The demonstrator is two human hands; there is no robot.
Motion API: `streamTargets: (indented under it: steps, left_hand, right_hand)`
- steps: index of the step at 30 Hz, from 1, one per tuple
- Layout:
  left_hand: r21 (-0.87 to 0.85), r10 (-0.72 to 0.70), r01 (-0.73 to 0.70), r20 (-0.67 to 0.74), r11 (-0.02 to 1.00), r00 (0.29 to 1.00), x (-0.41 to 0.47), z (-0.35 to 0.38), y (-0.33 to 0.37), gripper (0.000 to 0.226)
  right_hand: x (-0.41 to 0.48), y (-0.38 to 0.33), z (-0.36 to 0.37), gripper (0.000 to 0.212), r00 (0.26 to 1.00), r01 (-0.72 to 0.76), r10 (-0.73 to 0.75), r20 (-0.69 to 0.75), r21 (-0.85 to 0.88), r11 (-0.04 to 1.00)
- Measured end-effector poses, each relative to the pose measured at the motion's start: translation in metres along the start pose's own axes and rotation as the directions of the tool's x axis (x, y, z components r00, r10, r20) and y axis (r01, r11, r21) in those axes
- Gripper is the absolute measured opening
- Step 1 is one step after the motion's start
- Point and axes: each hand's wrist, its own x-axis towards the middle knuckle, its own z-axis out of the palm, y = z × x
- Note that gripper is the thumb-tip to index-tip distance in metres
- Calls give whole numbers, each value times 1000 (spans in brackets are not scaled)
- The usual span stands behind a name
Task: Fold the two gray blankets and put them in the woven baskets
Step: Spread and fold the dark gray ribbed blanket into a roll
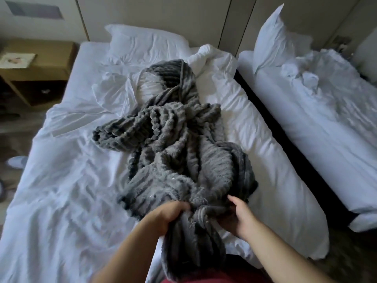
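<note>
The gray blanket [179,144] lies bunched on the bed [61,201]. My left hand [173,215] and right hand [239,220] both grip its near end. It looks soft and floppy, so I think corners hold best.

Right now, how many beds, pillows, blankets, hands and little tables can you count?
Beds: 2
Pillows: 2
Blanket: 1 gray heap; I cannot tell if it is one blanket or two tangled together
Hands: 2, left hand and right hand
Bedside table: 1
Total: 8
</note>
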Motion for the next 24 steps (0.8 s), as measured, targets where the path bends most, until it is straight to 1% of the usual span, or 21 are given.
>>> streamTargets:
  steps: [3,4,5,6,7,8,9,10,11,12,13,14,15,16,17,18,20,21,22,23,24]
  left_hand:
    - [-28,39,-34,218,999,975,-5,-5,5,22]
    - [-81,68,-49,259,996,963,-5,-7,7,22]
    - [-148,94,-58,248,987,964,-3,-10,9,24]
    - [-228,108,-65,180,972,978,2,-15,13,30]
    - [-325,110,-87,54,942,992,8,-21,16,36]
    - [-438,94,-137,-119,889,988,16,-29,18,39]
    - [-535,42,-217,-319,816,947,25,-39,18,40]
    - [-587,-55,-307,-517,749,854,33,-51,18,40]
    - [-588,-179,-374,-674,718,716,36,-62,15,41]
    - [-561,-284,-391,-769,730,572,37,-73,11,43]
    - [-530,-350,-375,-821,761,450,37,-81,8,44]
    - [-499,-376,-341,-851,797,366,38,-85,6,44]
    - [-445,-355,-300,-882,843,310,39,-87,6,42]
    - [-373,-303,-255,-912,892,276,42,-86,9,39]
    - [-296,-239,-210,-936,932,259,45,-84,15,35]
    - [-216,-166,-158,-946,964,277,48,-83,24,32]
    - [-23,3,-63,-925,998,380,57,-86,53,31]
    - [57,71,-45,-906,997,417,64,-90,71,32]
    - [119,124,-37,-902,992,414,73,-96,91,34]
    - [177,170,-15,-913,984,370,83,-103,112,38]
    - [254,233,27,-921,967,311,93,-109,133,43]
  right_hand:
    - [24,-10,-12,45,994,-93,89,64,69,993]
    - [33,-12,-15,44,994,-97,94,57,61,993]
    - [42,-16,-15,43,995,-101,100,23,51,994]
    - [51,-22,-17,41,997,-79,80,-21,59,995]
    - [63,-28,-21,38,995,-33,38,-97,53,998]
    - [76,-37,-27,34,979,20,-17,-203,14,1000]
    - [87,-50,-31,27,950,78,-82,-303,-27,997]
    - [97,-64,-39,19,902,118,-133,-410,-61,991]
    - [104,-79,-47,15,871,175,-160,-465,-12,985]
    - [113,-94,-56,13,827,204,-210,-522,-69,977]
    - [115,-111,-62,13,780,221,-298,-551,-205,954]
    - [120,-126,-66,15,700,240,-404,-589,-339,910]
    - [124,-139,-69,21,589,272,-507,-629,-437,857]
    - [128,-151,-70,28,516,307,-565,-644,-476,824]
    - [135,-160,-69,32,501,272,-600,-624,-545,793]
    - [144,-168,-66,34,578,190,-615,-536,-645,740]
    - [164,-185,-54,37,816,18,-489,-307,-834,552]
    - [173,-197,-43,36,871,-14,-433,-232,-893,451]
    - [180,-211,-30,34,878,-23,-436,-198,-927,374]
    - [188,-226,-16,34,852,-16,-493,-178,-949,315]
    - [198,-241,0,36,799,11,-579,-160,-960,280]
